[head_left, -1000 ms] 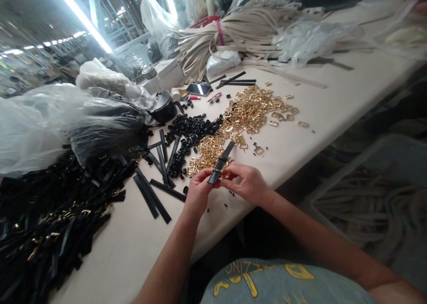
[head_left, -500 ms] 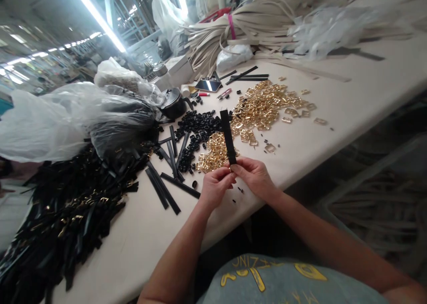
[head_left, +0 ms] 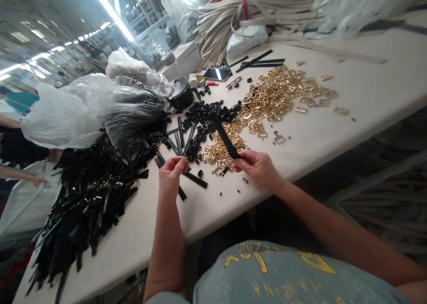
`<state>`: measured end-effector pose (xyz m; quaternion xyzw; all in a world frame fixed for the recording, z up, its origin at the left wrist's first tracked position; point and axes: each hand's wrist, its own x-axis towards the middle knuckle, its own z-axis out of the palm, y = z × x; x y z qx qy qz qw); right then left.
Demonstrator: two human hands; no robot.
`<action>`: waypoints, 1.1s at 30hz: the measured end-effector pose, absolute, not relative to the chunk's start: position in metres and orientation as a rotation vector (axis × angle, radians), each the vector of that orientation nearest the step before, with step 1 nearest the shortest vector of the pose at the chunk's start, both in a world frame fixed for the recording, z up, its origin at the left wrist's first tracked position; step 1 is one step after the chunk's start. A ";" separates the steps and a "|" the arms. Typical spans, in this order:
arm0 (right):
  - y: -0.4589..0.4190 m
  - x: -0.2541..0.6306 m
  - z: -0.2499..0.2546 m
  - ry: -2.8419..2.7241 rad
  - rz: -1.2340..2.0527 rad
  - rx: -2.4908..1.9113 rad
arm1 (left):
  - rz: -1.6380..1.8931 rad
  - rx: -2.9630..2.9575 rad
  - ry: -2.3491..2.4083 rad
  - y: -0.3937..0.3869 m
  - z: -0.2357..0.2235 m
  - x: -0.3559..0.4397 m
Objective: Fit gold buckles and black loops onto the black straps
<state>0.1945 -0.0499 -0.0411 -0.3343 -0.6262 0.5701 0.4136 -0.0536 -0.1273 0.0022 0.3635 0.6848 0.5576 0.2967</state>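
A strap point(head_left: 223, 134) is pinched by the right hand's point(head_left: 256, 166) fingers near buckles point(head_left: 275, 95); the left hand's point(head_left: 172, 172) fingers are pressed together, any contents hidden.

Gold buckles point(head_left: 271, 95), black loops point(head_left: 207, 112) and strips point(head_left: 196, 180) — on a pale table point(head_left: 363, 72).

From a head-worn camera above a yellow-lettered grey shirt point(head_left: 287, 275), the view faces forward and down, close on the bare left hand point(head_left: 171, 172) and bare right hand point(head_left: 259, 167), across a cream bench point(head_left: 310, 139) toward white tube lights point(head_left: 111, 12).
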 end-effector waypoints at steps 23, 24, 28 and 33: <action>-0.049 0.196 -0.045 -1.765 1.430 -0.796 | 1.176 1.149 1.637 -0.109 0.000 -0.006; -0.049 0.196 -0.045 -1.767 1.437 -0.791 | 1.236 1.088 1.583 -0.107 0.000 0.003; -0.049 0.196 -0.042 -1.757 1.447 -0.794 | 1.327 1.043 1.474 -0.101 -0.008 0.025; -0.050 0.197 -0.033 -1.830 1.381 -0.800 | 1.404 1.017 1.462 -0.099 -0.014 0.033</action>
